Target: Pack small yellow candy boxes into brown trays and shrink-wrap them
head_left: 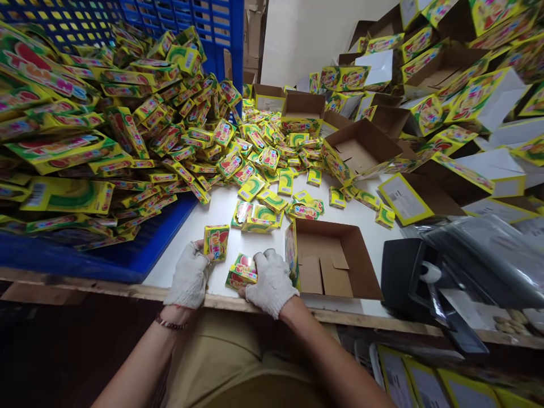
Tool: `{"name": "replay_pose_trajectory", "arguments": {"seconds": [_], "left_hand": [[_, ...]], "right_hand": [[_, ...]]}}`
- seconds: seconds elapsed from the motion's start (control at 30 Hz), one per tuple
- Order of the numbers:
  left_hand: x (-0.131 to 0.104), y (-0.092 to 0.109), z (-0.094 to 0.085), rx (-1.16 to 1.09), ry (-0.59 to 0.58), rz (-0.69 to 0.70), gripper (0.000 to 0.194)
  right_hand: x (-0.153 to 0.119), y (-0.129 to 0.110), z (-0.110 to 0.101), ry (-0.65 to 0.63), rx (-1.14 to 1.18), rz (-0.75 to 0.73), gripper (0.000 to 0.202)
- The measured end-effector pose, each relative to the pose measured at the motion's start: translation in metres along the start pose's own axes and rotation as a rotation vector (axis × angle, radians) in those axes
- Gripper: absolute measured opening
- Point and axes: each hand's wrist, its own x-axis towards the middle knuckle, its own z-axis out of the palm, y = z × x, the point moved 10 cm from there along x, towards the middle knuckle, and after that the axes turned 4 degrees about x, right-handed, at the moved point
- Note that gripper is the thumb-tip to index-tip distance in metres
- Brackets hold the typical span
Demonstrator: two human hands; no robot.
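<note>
My left hand (190, 275), in a white knit glove, grips a small yellow-green candy box (216, 242) just above the table's front edge. In a matching glove, my right hand (272, 281) is closed around a small stack of candy boxes (243, 271) resting on the white table. Right beside that hand stands an open display carton (335, 255), its brown inside showing bare flaps at the bottom. Beyond my hands lies a short row of candy boxes (259, 218). The fingertips of my right hand are partly hidden behind the stack.
On the left a blue crate (170, 238) overflows with candy boxes, which spill across the table's middle. Several open display cartons (361, 147) are piled at the right. A black tape dispenser (403, 272) and clear plastic bags (488, 255) lie near the right front edge.
</note>
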Motion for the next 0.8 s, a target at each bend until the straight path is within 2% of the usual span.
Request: {"name": "replay_pose_trajectory", "arguments": {"seconds": [0.1,0.17,0.23,0.3,0.4,0.5,0.57,0.63,0.7,0.8], "left_hand": [[-0.003,-0.004,0.0,-0.146,0.005,-0.085,0.041],[-0.007,-0.006,0.001,-0.166,-0.011,-0.124,0.037],[-0.012,-0.004,0.007,-0.059,-0.076,-0.092,0.03],[-0.021,-0.001,0.017,0.1,-0.171,-0.004,0.025],[-0.036,0.001,0.029,0.317,-0.258,0.11,0.025],[-0.039,0.004,0.024,0.431,-0.214,0.156,0.03],[-0.035,0.01,0.012,0.387,-0.114,0.169,0.034],[-0.031,0.013,0.001,0.264,-0.031,0.177,0.041],[-0.032,0.008,0.004,0.18,-0.058,0.148,0.046],[-0.039,-0.006,0.018,0.207,-0.151,0.068,0.054]], "right_hand": [[-0.003,0.003,0.003,0.018,0.162,-0.015,0.059],[-0.005,0.007,0.011,-0.024,0.421,0.01,0.053],[-0.005,0.005,0.019,-0.059,0.795,0.007,0.055],[-0.003,-0.001,0.019,-0.054,1.155,-0.041,0.057],[0.002,-0.007,0.015,-0.016,1.406,-0.084,0.057],[0.003,-0.009,0.007,0.001,1.313,-0.095,0.054],[-0.001,-0.013,-0.001,0.004,1.057,-0.121,0.046],[-0.005,-0.018,-0.007,0.011,0.689,-0.16,0.037],[-0.009,-0.025,-0.008,0.022,0.389,-0.224,0.033],[-0.016,-0.03,-0.009,0.125,0.28,-0.367,0.058]]}}
